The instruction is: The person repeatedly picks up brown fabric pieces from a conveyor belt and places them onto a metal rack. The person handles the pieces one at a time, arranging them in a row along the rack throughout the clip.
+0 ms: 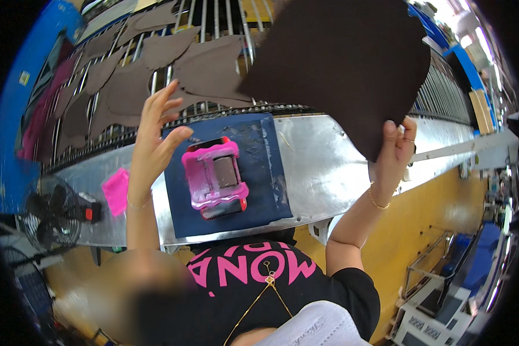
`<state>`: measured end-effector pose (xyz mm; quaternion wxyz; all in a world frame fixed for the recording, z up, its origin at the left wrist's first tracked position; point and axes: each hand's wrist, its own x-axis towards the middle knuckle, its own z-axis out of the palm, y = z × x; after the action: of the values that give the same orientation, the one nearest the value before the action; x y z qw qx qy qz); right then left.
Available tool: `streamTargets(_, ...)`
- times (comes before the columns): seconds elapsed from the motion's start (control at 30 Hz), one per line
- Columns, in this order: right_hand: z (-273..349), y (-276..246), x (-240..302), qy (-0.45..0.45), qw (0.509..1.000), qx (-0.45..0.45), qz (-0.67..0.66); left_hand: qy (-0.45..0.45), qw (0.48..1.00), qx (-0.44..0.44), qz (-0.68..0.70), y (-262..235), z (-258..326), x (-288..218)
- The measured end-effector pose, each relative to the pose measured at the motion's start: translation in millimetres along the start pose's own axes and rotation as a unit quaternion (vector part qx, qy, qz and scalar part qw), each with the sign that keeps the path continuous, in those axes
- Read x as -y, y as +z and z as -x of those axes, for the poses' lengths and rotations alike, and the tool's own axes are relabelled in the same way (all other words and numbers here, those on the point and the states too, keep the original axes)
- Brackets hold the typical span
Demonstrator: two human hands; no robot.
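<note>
Fingers of your right hand (397, 147) pinch a dark brown leather sheet (343, 63) aloft; your left hand (155, 135) hovers open above the navy mat (265, 173).

A black fan (53, 216) stands beside the metal table (323, 167), below the roller conveyor (213, 17).

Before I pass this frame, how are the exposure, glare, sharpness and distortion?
Head view: top right corner is blown out by bright light; the metal bench shows soft glare. Fisheye bends the bench edge and rack bars, with a black rim around the picture. A blurred patch sits bottom left. The dark sheet in the right hand reads nearly featureless; the left hand and pink block are sharp.
</note>
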<state>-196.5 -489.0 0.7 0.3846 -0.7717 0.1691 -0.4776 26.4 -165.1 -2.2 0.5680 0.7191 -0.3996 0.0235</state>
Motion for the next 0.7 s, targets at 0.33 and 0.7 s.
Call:
streamTargets(0.33, 45, 148, 70, 0.012, 0.915, 0.360, -0.182, -0.176, 0.975, -0.119, 0.063, -112, 58, -22)
streamTargets(0.7, 66, 157, 53, -0.133, 0.896, 0.421, -0.048, -0.229, 0.965, -0.099, -0.077, -138, 112, -27)
